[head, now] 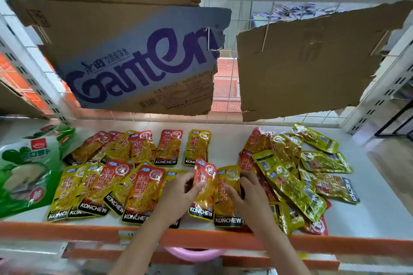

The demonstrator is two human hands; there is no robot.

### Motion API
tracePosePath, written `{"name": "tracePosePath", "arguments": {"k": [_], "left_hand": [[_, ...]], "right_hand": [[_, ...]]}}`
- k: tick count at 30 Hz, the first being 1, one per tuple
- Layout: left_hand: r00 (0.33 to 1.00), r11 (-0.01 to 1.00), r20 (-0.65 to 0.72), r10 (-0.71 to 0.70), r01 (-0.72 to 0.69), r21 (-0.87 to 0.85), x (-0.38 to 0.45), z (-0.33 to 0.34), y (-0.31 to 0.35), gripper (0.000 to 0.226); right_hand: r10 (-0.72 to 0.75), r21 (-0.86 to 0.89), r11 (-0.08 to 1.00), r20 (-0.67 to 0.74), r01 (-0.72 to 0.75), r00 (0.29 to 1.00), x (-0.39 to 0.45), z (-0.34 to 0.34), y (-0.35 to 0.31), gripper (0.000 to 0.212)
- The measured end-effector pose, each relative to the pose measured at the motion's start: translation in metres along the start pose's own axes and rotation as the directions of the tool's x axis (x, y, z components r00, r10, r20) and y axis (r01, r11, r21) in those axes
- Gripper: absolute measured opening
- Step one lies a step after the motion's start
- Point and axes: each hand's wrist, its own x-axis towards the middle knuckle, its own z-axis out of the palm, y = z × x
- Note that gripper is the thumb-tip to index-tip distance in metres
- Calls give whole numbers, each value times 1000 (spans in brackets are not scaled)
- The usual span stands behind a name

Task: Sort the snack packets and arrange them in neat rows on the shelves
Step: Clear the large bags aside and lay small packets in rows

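KONCHEW packets, Ganten cardboard above

Small shop: slotted metal shelf, orange price rail, branded snack packets laid out.

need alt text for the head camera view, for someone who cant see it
Two hands, left hand and right hand, hold a red packet and a yellow packet on a white shelf. Rows of packets lie left, a loose pile right, torn cardboard above.
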Motion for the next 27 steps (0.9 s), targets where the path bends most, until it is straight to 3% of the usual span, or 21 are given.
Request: {"name": "tracePosePath", "arguments": {"k": [4, 8, 11, 14, 17, 19, 23, 25, 27], "left_hand": [[995, 933, -97, -18, 52, 356, -4, -4, 5, 28], [988, 855, -155, -11, 89, 510, -4, -7, 19, 54], [984, 875, -131, 118, -41, 482, 3, 0, 29, 42], [982, 890, -32, 184, -152, 430, 20, 21, 40, 37], [991, 901, 77, 110, -132, 413, 45, 44, 54, 50], [993, 894, 109, 50, -93, 439, 60, 58, 62, 58], [988, 778, 155, -7, -92, 622, 79, 76, 76, 69], [983, 850, 179, -50, -53, 524, 84, 75, 81, 66], [982, 953, 183, -46, -12, 303, 87, 73, 80, 51]], "right_hand": [[-43, -74, 997, -101, 36, 994, -2, 6, 0, 36], [-169, -179, 975, -229, 129, 959, -6, 0, 2, 43], [-183, -246, 964, -335, 102, 924, -3, -22, 12, 27], [0, -378, 917, -321, -129, 947, 2, -50, 28, 31], [253, -426, 850, -183, -308, 950, 3, -73, 37, 54], [309, -481, 810, -139, -336, 941, -1, -84, 41, 63], [368, -550, 745, -134, -378, 920, -8, -96, 46, 73], [376, -542, 745, -142, -390, 916, -7, -101, 50, 70], [371, -445, 802, -151, -398, 916, -5, -106, 53, 61]]}}
